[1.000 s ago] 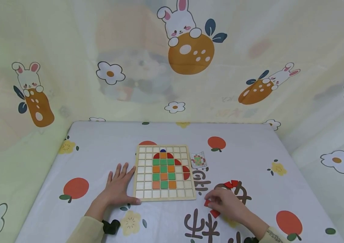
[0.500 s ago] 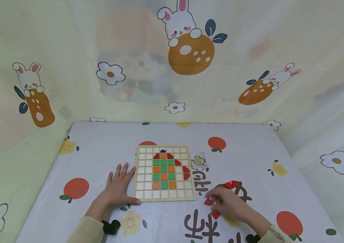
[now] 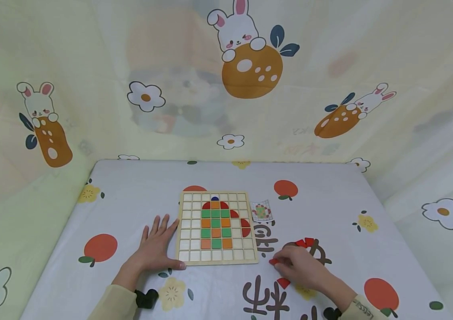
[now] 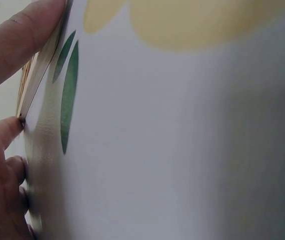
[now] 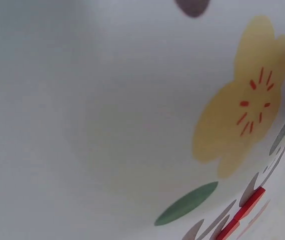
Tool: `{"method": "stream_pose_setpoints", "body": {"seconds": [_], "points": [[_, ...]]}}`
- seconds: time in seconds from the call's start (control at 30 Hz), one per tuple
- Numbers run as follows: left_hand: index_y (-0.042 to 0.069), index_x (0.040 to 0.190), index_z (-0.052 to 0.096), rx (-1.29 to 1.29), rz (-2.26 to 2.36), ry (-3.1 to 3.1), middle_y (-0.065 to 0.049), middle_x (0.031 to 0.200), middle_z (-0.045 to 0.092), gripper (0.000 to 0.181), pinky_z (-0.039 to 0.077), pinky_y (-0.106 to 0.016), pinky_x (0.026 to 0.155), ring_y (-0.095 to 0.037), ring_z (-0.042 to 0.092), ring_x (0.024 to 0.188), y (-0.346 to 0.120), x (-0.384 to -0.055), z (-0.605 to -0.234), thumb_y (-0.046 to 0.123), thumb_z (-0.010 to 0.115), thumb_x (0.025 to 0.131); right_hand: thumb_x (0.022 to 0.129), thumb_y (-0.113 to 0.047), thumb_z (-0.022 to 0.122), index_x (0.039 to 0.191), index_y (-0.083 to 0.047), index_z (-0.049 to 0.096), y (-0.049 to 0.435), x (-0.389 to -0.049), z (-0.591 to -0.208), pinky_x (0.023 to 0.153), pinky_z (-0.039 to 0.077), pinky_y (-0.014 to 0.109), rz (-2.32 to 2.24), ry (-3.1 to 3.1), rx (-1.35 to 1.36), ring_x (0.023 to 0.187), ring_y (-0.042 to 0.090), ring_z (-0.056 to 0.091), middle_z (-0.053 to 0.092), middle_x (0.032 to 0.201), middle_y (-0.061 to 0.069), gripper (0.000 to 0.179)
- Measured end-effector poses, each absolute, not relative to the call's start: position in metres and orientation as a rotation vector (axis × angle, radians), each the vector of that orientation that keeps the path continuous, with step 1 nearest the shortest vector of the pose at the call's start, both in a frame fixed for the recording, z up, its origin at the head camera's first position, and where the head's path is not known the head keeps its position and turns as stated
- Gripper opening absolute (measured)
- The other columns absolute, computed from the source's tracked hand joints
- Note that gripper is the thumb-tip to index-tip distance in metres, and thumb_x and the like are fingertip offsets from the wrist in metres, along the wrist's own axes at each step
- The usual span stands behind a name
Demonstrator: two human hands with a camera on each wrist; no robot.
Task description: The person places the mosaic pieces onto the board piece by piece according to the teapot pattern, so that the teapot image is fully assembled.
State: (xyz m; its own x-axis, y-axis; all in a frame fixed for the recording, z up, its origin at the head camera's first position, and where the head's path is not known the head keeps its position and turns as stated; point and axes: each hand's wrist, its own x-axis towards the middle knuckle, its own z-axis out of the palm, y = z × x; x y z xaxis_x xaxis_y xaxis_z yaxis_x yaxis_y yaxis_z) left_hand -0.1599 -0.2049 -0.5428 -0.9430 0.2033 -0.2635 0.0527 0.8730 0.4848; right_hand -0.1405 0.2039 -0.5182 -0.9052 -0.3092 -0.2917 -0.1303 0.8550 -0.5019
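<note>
A square wooden grid board (image 3: 216, 257) lies on the cloth, with green, orange, red and blue pieces in some of its cells. My left hand (image 3: 155, 246) lies spread along its left edge, the thumb at the front left corner. In the left wrist view, fingertips (image 4: 12, 131) touch the board's side. To the right of the board, my right hand (image 3: 300, 266) pinches a red quarter-circle tile (image 3: 273, 262) between thumb and forefinger, low over the cloth. Another red tile (image 3: 283, 282) lies just below that hand.
Two more red tiles (image 3: 304, 242) lie beyond the right hand. A small pattern card (image 3: 262, 211) sits beside the board's upper right edge. A printed cloth (image 3: 130, 191) covers the table, and a printed curtain (image 3: 186, 146) hangs behind it.
The red tile at the right fingertips has tilted and risen slightly into the pinch, with less of its face showing. The left hand and the board have stayed put.
</note>
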Motion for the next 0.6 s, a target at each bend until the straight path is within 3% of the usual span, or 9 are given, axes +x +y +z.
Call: {"method": "stream_pose_setpoints", "body": {"seconds": [0.2,0.6], "points": [[0.017,0.163,0.027,0.193,0.694,2.735,-0.017,0.173,0.009,0.128,-0.003,-0.071,0.123,-0.044,-0.005,0.159,-0.2046,-0.1608,-0.5439,0.061,0.089,0.060,0.091,-0.019,0.077,0.099,-0.019,0.082,0.2026,-0.1422,-0.5163,0.062,0.049,0.020,-0.729,2.695,-0.274,0.071,0.008,0.054,0.069,0.085,-0.010,0.010],[0.015,0.163,0.028,0.204,0.697,2.747,-0.018,0.172,0.011,0.128,-0.001,-0.071,0.123,-0.045,-0.004,0.159,-0.2059,-0.1603,-0.5454,0.060,0.089,0.060,0.092,-0.012,0.075,0.097,-0.015,0.081,0.2007,-0.1492,-0.5193,0.069,0.053,0.024,-0.743,2.774,-0.141,0.076,0.008,0.057,0.075,0.093,-0.005,0.008]]}}
